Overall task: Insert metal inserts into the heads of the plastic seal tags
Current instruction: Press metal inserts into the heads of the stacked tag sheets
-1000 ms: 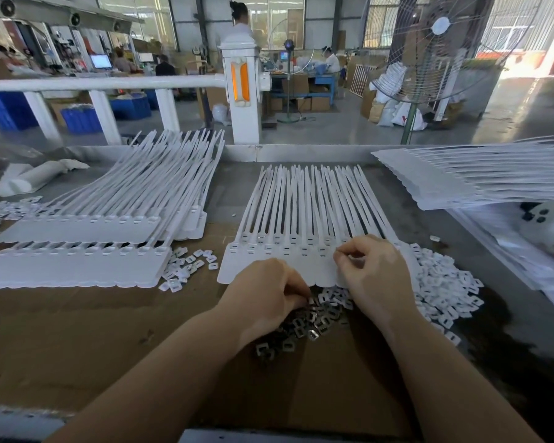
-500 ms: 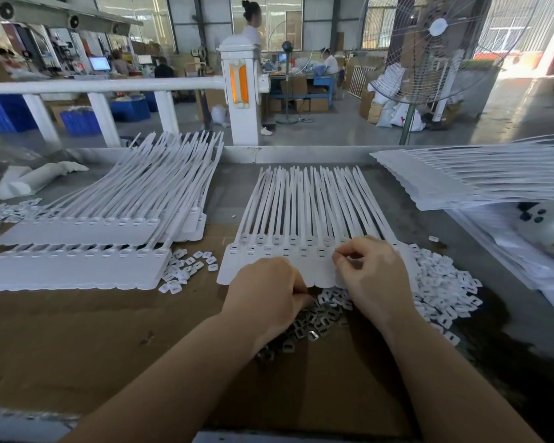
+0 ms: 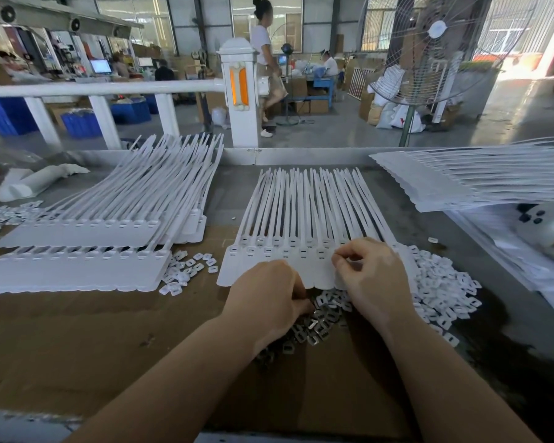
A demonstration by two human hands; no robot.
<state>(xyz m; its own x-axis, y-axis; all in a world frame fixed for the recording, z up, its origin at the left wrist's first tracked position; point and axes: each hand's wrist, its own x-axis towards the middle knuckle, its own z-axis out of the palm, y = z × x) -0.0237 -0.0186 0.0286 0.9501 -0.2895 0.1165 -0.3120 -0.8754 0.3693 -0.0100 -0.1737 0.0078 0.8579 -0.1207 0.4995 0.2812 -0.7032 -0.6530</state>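
Clearly the metal inserts are tiny, stiff and light, best pinched by their edges. They lie heaped loose on the counter, below the row of seal tags; no bins show. Left hand curls into the heap; right hand pinches at a tag head, its contents hidden.

white seal tags flat, metal inserts heaped below
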